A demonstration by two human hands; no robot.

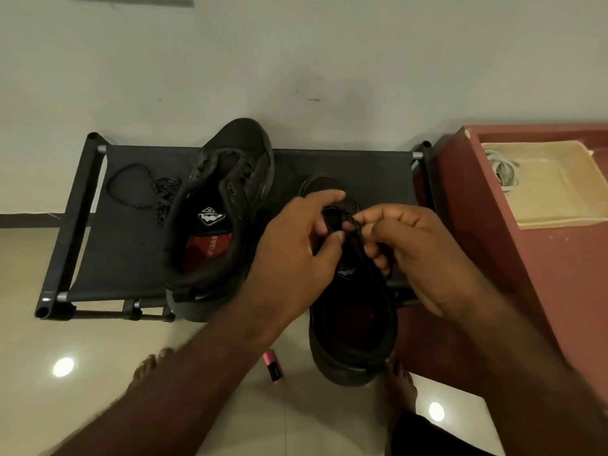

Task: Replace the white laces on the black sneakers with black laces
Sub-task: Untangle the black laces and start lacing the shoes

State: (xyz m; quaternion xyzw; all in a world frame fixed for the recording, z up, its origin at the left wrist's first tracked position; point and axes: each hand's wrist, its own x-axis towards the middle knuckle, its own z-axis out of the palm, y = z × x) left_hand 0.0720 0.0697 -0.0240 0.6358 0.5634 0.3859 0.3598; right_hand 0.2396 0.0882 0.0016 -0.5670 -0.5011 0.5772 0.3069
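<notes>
— Start at the far left. What lies there?
— A loose black lace [148, 192], coiled on the black fabric rack [131, 258], well apart from the left fingers and out to their left. Between it and those fingers stands one black sneaker [217, 218], its eyelets seemingly bare.
— And the left hand [296, 248]?
— It is curled onto the upper of the second sneaker [353, 317], thumb and forefinger gripping near the eyelets. That shoe's long axis runs straight away from the person, toe beyond the fingertips and heel back under the wrists.
— Where is the lace being worked?
— The speckled black lace [348, 221] bridges the two hands, right at the fingertips. The right hand [418, 255] pinches its end between thumb and forefinger, with the other fingers curled under.
— So the next move?
— I'd judge a short push leftward, from the right fingertips toward the eyelet by the left thumb. I cannot tell which eyelet.
— Farther right?
— White laces [501, 172] in a tray [559, 205], well beyond the right knuckles.
</notes>
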